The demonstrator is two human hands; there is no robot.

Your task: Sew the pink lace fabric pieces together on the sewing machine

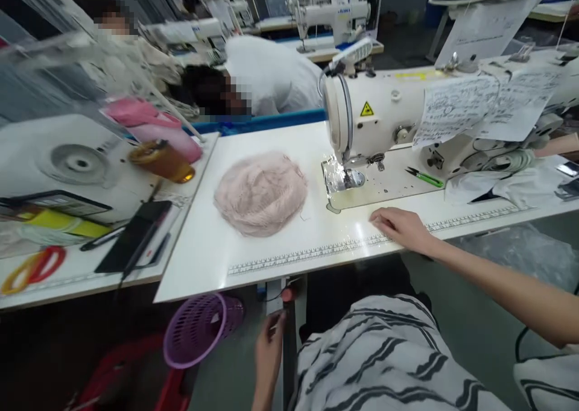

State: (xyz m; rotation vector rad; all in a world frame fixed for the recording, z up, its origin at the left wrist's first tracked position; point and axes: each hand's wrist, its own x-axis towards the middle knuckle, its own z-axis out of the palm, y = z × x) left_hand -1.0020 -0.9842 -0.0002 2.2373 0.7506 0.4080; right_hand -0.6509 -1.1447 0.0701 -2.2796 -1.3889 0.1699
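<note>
Striped shirt (380, 357) is closest. The right hand (401, 227) rests on the white worktop (194, 260), fingers bent and close together, by the ruler (298, 257). The left hand (270, 340) is below the edge; I can't tell if it's holding anything. Pink cloth (260, 194) sits in a heap left of the sewing machine (377, 109).

Room runs along the bench (196, 263) in front of the pink fabric heap (261, 195). The sewing machine (384, 106) blocks the way beyond the right hand (401, 227).
</note>
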